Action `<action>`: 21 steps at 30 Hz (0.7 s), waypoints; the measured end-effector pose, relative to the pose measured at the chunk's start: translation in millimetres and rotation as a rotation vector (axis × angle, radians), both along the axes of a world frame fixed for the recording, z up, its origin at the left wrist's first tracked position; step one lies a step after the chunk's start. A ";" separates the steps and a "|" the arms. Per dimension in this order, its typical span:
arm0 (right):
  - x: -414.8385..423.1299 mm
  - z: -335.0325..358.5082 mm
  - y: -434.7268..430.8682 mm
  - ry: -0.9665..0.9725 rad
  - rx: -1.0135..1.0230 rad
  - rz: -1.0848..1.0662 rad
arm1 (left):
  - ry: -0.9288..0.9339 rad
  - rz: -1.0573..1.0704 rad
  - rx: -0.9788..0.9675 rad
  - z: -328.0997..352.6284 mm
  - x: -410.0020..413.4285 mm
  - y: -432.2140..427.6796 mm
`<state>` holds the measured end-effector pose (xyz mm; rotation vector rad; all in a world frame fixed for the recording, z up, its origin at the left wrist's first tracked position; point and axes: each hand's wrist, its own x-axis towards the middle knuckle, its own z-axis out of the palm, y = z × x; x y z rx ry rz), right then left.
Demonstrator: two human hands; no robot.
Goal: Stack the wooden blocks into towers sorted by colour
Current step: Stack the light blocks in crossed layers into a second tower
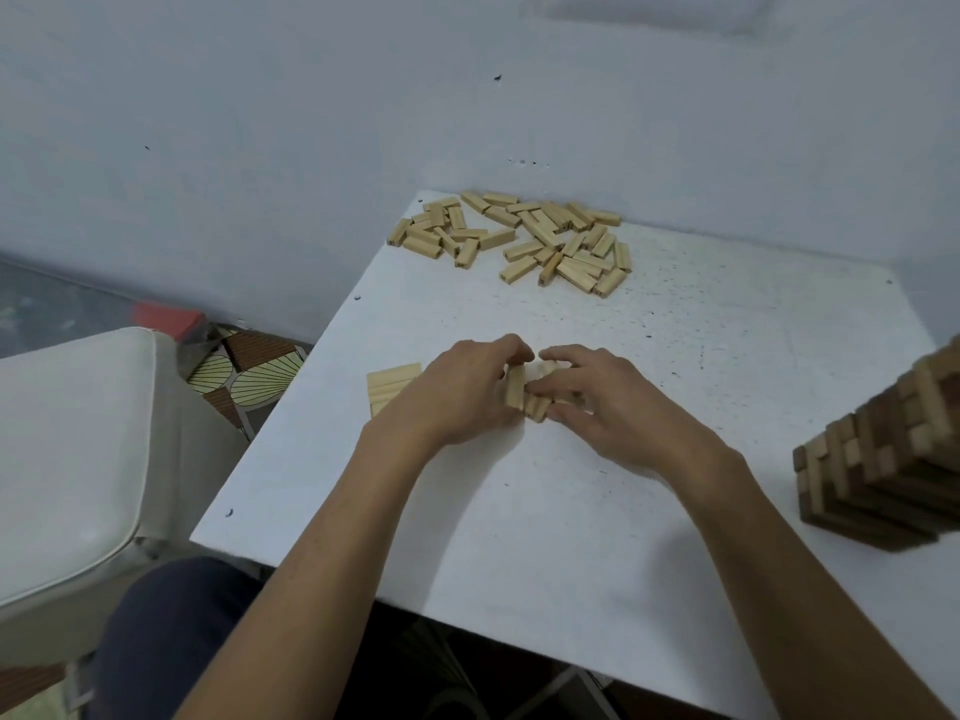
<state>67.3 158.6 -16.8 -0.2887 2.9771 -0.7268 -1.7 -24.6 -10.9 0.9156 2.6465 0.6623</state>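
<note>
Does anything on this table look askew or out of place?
Yes: the tall wooden block tower at the white table's right edge mixes dark brown and pale blocks, odd for colour sorting. Its lean may be lens distortion.

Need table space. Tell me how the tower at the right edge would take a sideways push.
Likely badly: the tower is tall, built of loose crossed layers, so a high push could topple it. Pushed low, it might slide on the flat table.
</note>
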 end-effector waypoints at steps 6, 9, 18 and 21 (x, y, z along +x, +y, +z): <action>18.3 4.7 0.4 0.044 -0.148 -0.188 | -0.017 -0.030 0.043 -3.0 9.7 -2.0; 20.3 0.9 -2.4 0.021 -0.130 -0.252 | -0.067 -0.042 0.081 -2.8 9.6 -1.4; 23.5 -3.9 -5.5 0.023 -0.238 -0.189 | -0.090 -0.033 0.135 -7.5 11.9 0.5; 24.6 -2.6 -3.3 0.006 -0.245 -0.180 | -0.088 -0.040 0.154 -8.3 13.2 0.2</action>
